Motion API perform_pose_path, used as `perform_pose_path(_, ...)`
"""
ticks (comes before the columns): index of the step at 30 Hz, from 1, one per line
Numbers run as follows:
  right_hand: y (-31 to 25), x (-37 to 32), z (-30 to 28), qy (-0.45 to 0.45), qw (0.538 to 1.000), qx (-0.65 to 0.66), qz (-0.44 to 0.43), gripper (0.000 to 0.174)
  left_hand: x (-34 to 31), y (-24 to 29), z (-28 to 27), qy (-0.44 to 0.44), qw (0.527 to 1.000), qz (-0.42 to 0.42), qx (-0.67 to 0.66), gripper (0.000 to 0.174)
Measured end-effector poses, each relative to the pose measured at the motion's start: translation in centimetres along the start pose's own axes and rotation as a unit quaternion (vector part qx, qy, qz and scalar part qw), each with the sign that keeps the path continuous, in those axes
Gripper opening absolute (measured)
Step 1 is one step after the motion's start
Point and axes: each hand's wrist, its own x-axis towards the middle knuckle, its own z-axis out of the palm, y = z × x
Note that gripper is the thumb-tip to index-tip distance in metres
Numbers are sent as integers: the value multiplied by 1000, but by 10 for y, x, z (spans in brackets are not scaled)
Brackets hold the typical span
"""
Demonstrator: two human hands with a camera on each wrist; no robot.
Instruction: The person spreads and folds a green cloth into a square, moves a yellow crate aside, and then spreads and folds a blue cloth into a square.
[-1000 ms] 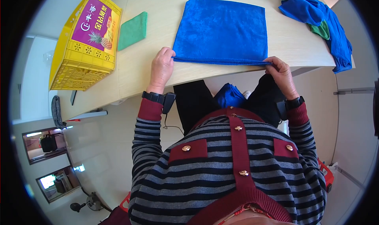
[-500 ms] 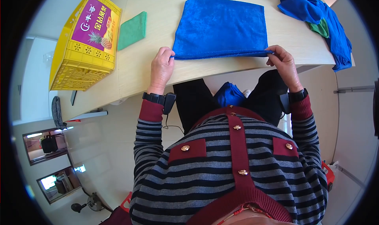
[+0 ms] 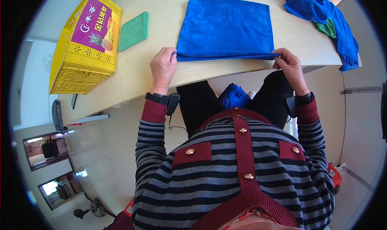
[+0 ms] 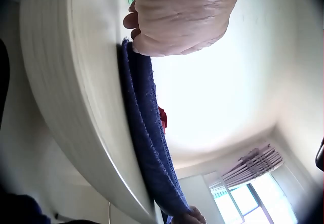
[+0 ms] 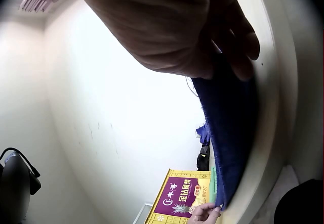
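A blue towel (image 3: 225,26) lies spread on the table, folded over so that two edges show along its near side. At its near left corner my left hand (image 3: 163,68) pinches the cloth between thumb and curled fingers. My right hand (image 3: 291,70) grips the near right corner, thumb below and fingers above. In the left wrist view the two layers of the towel (image 4: 147,118) run from one hand to the other, just inside the table's rounded edge. The right wrist view shows the towel (image 5: 228,118) hanging from the fingertips, dark and in shadow.
A small folded green cloth (image 3: 134,31) lies left of the towel, beside a yellow plastic crate (image 3: 86,62) with a pineapple label. Crumpled blue and green cloths (image 3: 338,32) hang over the table's right end. The table's front edge (image 3: 225,73) runs close below both hands.
The towel's near edge has moved slightly away from the table's front edge. My right hand has shifted a little forward and outward with its corner; my left hand has moved slightly left.
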Motion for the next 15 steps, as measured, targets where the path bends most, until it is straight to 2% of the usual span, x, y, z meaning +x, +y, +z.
perform_pose_path(3,1,-1,2,-5,1000,4,6,18,-12,-4,-4,-69,997,-21,3,11)
perform_pose_path(7,-3,5,4,-6,1000,10,4,18,-14,-3,-10,-96,994,37,32,15)
perform_pose_path(15,-27,13,-2,0,998,46,-31,18,-9,6,-10,-125,989,51,52,26)
